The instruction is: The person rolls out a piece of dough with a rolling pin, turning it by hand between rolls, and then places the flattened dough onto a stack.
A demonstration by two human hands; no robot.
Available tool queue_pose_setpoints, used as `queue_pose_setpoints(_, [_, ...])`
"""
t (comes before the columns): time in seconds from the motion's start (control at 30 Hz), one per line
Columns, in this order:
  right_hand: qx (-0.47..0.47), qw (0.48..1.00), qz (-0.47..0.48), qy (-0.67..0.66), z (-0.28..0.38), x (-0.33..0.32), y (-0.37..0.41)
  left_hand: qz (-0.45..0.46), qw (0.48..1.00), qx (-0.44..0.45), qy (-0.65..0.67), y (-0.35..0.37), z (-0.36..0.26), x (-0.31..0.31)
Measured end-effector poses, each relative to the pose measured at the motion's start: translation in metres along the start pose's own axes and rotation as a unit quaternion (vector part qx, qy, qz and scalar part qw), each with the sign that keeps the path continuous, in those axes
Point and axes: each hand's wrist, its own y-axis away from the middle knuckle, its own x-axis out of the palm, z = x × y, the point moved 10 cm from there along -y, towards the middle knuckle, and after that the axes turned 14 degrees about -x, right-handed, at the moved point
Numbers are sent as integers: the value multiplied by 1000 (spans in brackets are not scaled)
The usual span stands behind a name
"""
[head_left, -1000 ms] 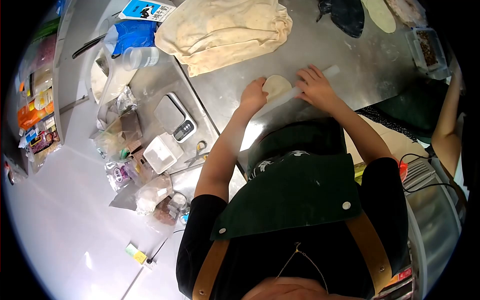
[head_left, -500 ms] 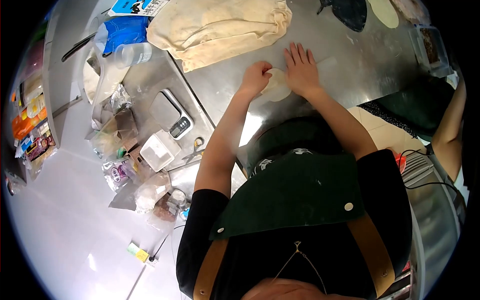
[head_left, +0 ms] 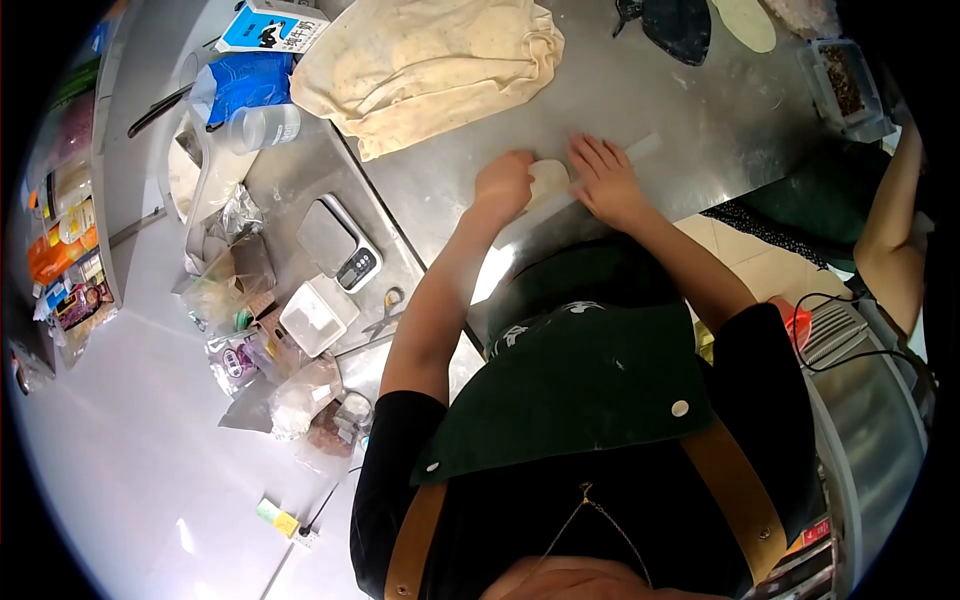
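A round, flat piece of pale dough lies on the metal table between my hands. The curled fingers of my left hand pinch its left edge. My right hand is at its right side, palm down, with fingers stretched and slightly apart. A pale, straight rod-like strip runs slantwise beneath my right hand and past the dough's near edge; its exact nature is blurred. Beyond my hands a large cream cloth lies rumpled.
Left of my arm are a scale, a white container, scissors and several bags. A carton and a blue bag stand farther off. At the right are a box and another person's arm.
My right hand has moved nearer to me, and its fingers now point more to the left. More of the dough shows between my hands. The view has shifted slightly.
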Motion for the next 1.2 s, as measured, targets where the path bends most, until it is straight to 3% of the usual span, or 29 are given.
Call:
queue_pose_setpoints(0.07, [-34,999,22,-26,1,-2,23,-11,999,47,5,18,-15,-7])
queue_pose_setpoints(0.17, [-56,997,47,-29,3,-6,38,23,983,4,182,12,-2,-13])
queue_pose_setpoints(0.27, [-68,996,47,-28,1,-20,29,43,997,-56,39,-7,21,18])
queue_pose_setpoints(0.5, [-64,997,37,-39,-8,-26,-9,43,978,-59,195,-22,45,29])
queue_pose_setpoints(0.7, [117,990,-32,77,-26,-5,-21,70,940,-67,327,-27,54,36])
queue_pose_setpoints(0.77, [107,991,-36,78,-18,1,-2,69,933,-68,346,-31,54,34])
queue_pose_setpoints(0.9, [127,987,30,98,-26,2,-22,67,932,-62,352,-34,45,29])
queue_pose_setpoints(1.0, [155,984,11,93,-33,3,-35,71,939,-60,331,-38,39,27])
queue_pose_setpoints(1.1, [117,990,-15,77,-16,-2,-7,67,955,-48,285,-41,35,24])
queue_pose_setpoints(1.2, [140,983,48,104,-32,9,-33,66,972,-34,221,-46,29,26])
